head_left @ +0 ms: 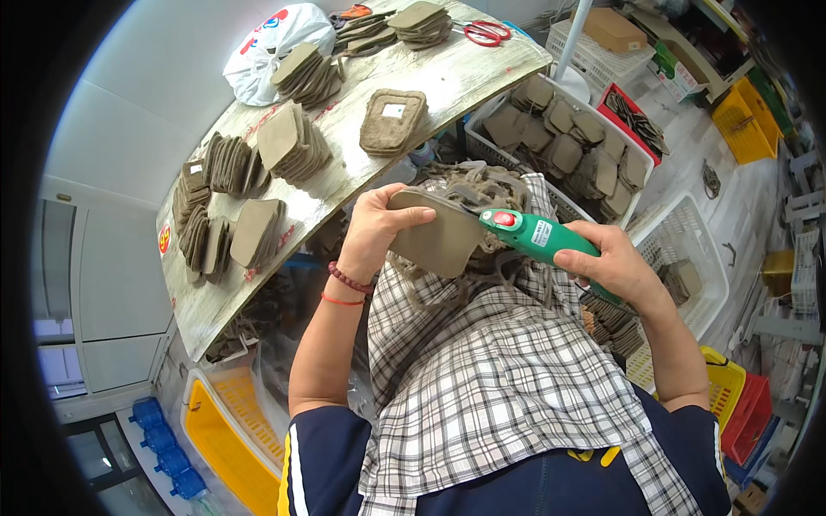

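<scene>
My left hand [379, 225] grips a flat, grey-brown pad [443, 241] with rounded corners, the thumb on its upper face. In my right hand [618, 265] is a green handheld electric cutter [544, 234] with a red switch. Its front end meets the pad's right edge; the blade itself I cannot make out. Behind and under the pad, a tangle of grey-brown offcut strips [482, 182] lies heaped on the checked apron [508, 370] over my lap.
Several stacks of similar pads [292, 144] stand on the worn table [344, 185], with red-handled scissors [487, 33] and a white plastic bag [280, 52]. A white crate [641, 185] on the right holds more pads. A yellow crate [225, 443] stands low left.
</scene>
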`<state>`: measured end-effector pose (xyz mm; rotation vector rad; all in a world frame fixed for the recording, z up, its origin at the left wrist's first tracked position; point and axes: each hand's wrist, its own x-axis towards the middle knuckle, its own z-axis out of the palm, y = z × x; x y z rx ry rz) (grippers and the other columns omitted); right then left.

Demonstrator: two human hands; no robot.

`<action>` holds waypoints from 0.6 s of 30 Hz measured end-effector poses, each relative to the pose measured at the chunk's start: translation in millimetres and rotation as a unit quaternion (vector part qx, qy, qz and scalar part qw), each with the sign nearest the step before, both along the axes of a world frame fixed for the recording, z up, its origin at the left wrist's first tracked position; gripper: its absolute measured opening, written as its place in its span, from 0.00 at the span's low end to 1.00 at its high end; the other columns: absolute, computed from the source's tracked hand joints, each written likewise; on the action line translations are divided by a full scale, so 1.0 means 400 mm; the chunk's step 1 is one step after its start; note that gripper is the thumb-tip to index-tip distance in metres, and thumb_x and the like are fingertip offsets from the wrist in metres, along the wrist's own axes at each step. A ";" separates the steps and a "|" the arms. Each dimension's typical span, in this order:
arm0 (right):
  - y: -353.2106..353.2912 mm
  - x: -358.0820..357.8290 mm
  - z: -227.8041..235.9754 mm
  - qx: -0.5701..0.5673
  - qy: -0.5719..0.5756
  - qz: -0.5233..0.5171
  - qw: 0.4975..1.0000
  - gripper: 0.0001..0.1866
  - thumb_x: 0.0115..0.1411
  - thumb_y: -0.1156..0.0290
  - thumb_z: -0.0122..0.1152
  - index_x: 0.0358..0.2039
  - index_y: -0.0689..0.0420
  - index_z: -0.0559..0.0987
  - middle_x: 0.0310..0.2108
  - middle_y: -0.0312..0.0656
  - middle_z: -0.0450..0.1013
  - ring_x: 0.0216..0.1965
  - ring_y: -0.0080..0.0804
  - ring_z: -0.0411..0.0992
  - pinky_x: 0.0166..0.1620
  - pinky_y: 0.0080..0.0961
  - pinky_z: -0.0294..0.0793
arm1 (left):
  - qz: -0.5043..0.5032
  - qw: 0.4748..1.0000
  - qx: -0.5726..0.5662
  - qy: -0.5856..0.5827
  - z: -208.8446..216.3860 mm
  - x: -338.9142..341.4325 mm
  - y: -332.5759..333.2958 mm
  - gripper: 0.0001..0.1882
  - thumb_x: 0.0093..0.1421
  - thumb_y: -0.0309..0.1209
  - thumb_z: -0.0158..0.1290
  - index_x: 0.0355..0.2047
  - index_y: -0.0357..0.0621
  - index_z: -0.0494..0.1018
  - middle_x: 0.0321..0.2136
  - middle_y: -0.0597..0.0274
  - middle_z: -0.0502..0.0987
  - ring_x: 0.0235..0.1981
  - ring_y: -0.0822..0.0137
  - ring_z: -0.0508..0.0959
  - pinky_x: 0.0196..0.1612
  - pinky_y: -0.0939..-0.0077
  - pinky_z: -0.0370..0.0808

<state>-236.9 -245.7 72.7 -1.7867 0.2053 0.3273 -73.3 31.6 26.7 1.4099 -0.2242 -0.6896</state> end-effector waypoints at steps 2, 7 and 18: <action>0.013 0.007 0.001 -0.005 0.001 0.005 1.000 0.21 0.56 0.58 0.66 0.42 0.62 0.78 0.23 0.31 0.71 0.21 0.15 0.66 0.25 0.16 0.68 | -0.013 1.000 0.013 0.014 0.010 -0.008 -0.005 0.10 0.50 0.19 0.61 0.34 0.35 0.76 0.29 0.61 0.80 0.27 0.74 0.79 0.33 0.80 0.76; 0.050 0.032 -0.013 0.017 -0.012 0.016 1.000 0.21 0.56 0.58 0.66 0.42 0.62 0.78 0.23 0.32 0.71 0.21 0.14 0.66 0.25 0.15 0.67 | -0.063 0.997 0.039 0.024 0.022 -0.018 0.001 0.10 0.49 0.19 0.63 0.33 0.35 0.76 0.28 0.62 0.80 0.26 0.75 0.78 0.33 0.81 0.76; 0.165 0.141 -0.032 0.084 -0.007 0.065 0.994 0.19 0.57 0.61 0.65 0.43 0.62 0.77 0.25 0.31 0.72 0.23 0.15 0.67 0.25 0.16 0.67 | -0.064 0.998 0.013 0.017 0.015 -0.025 0.109 0.28 0.48 0.16 0.60 0.51 0.39 0.70 0.39 0.63 0.78 0.39 0.74 0.77 0.44 0.79 0.74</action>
